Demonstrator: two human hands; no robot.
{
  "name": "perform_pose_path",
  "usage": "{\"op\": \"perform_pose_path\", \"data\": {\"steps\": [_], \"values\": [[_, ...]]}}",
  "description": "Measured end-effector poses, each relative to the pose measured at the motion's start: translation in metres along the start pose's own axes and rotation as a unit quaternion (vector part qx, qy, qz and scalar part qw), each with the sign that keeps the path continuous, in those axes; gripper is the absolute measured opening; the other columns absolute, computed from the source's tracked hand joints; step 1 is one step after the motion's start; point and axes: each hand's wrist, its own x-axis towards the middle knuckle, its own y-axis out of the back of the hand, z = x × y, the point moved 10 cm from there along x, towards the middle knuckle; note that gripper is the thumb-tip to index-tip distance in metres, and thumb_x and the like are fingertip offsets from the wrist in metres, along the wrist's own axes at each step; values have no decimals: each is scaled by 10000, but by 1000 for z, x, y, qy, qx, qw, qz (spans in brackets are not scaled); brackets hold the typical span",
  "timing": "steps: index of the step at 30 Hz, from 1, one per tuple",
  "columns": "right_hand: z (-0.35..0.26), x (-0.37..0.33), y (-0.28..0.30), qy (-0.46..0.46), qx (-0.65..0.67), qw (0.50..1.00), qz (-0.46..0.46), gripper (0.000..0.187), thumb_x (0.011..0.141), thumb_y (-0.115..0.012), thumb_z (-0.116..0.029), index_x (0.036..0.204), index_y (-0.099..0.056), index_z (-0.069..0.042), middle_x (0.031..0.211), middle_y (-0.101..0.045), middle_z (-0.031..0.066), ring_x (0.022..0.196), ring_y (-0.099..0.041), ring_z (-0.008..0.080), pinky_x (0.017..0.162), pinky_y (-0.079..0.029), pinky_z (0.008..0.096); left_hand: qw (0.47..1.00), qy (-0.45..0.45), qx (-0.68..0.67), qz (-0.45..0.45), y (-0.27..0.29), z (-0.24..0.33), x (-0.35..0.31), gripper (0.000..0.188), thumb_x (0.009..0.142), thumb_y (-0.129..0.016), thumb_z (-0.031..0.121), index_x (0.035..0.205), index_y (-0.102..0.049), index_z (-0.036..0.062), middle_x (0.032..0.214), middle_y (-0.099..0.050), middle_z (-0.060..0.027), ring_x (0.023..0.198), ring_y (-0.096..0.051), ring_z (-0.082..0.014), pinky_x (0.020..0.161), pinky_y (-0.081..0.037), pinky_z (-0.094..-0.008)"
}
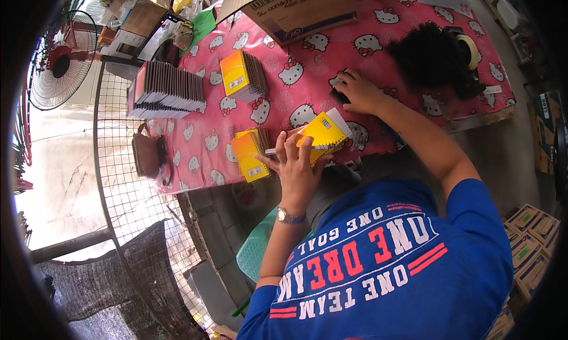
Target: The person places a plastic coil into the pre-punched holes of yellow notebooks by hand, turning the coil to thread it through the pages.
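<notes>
My left hand [296, 171], with a watch on its wrist, holds an orange-and-yellow spiral notebook [326, 129] at its coil edge. The notebook lies tilted near the table's front edge, and white paper shows past its far corner. Farther forward and to the right, my right hand [360, 93] grips a small black block-like object [339, 96] just above or on the tablecloth; its kind is unclear. Just left of my left hand is a small pile of yellow spiral notebooks [251, 156]. A taller yellow notebook stack [236, 72] stands behind it.
A long stack of notebooks [165, 86] stands at the far left, near a brown pouch [148, 152]. An open cardboard box [302, 11] sits at the back of the pink patterned table [278, 103]. A black bristly bundle [423, 59] and a tape roll [469, 51] lie right.
</notes>
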Motion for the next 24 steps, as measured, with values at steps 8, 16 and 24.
{"op": "perform_pose_path", "data": {"steps": [8, 16, 24], "values": [[-83, -22, 49, 89, 591, 725, -342, 597, 652, -780, -133, 1216, -666, 28, 1413, -542, 170, 1358, -469, 290, 1141, -338, 372, 995, -33, -93, 29, -9, -4, 2, 446, 686, -846, 270, 1054, -636, 131, 1159, -558, -97, 1152, -504, -326, 1006, -341, -524], [-76, -13, 67, 87, 499, 804, -311, 566, 651, -743, -140, 1208, -697, -45, 1438, -491, 157, 1364, -453, 296, 1122, -369, 385, 989, -35, -143, 27, -8, -2, 7, 430, 674, -842, 218, 1027, -624, 107, 1135, -568, -112, 1124, -508, -363, 980, -390, -496], [-81, -18, 65, 84, 600, 741, -290, 409, 724, -664, 18, 1132, -695, -6, 1350, -535, 146, 1249, -546, 250, 1050, -442, 358, 989, -30, -142, 23, -12, -8, 7, 501, 681, -848, 210, 1077, -580, 61, 1140, -577, -143, 1144, -494, -393, 1003, -396, -508]]}}
